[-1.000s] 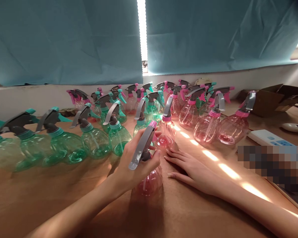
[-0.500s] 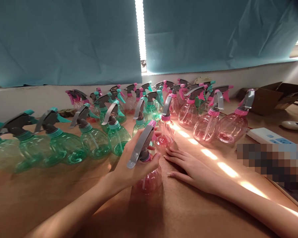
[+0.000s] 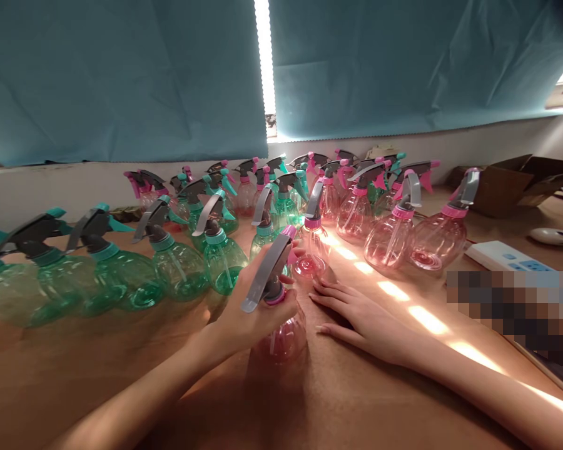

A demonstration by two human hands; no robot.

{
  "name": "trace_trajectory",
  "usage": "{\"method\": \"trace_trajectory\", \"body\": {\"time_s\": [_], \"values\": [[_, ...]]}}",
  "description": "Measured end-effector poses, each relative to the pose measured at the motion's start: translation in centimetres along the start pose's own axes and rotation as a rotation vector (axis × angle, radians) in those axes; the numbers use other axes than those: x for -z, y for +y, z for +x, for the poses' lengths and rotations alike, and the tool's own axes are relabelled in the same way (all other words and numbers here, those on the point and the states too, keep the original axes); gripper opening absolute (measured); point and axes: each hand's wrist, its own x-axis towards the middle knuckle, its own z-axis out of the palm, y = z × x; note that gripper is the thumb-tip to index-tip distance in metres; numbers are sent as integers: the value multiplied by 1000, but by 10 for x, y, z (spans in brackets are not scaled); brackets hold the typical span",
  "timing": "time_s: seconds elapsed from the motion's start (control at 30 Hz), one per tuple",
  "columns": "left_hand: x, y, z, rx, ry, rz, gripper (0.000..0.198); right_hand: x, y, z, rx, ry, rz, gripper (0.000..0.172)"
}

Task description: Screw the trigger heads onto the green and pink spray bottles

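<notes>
A pink spray bottle (image 3: 281,334) with a grey trigger and pink collar stands on the brown table (image 3: 356,400) in front of me. My left hand (image 3: 256,306) is wrapped round its neck and spray head. My right hand (image 3: 356,315) lies flat on the table just right of the bottle, fingers stretched out and holding nothing. Its fingertips reach toward another pink bottle (image 3: 312,250) a little further back.
Several green spray bottles (image 3: 178,265) line the left, several pink ones (image 3: 394,237) the right, with more behind near the wall. A white power strip (image 3: 507,257) and an open cardboard box (image 3: 511,184) sit at right. Blue curtains hang behind.
My left hand has turned slightly on the spray head, which sits a little higher in view. My right hand stays flat in the same place.
</notes>
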Motion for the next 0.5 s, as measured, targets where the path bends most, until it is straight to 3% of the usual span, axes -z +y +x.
{"method": "trace_trajectory", "body": {"time_s": [0.33,0.5], "values": [[1,0,-1,-57,21,14,54,1,0,0,-3,-1,16,62],[3,-2,-3,-47,15,61,30,1,0,1,-9,-11,14,64]]}}
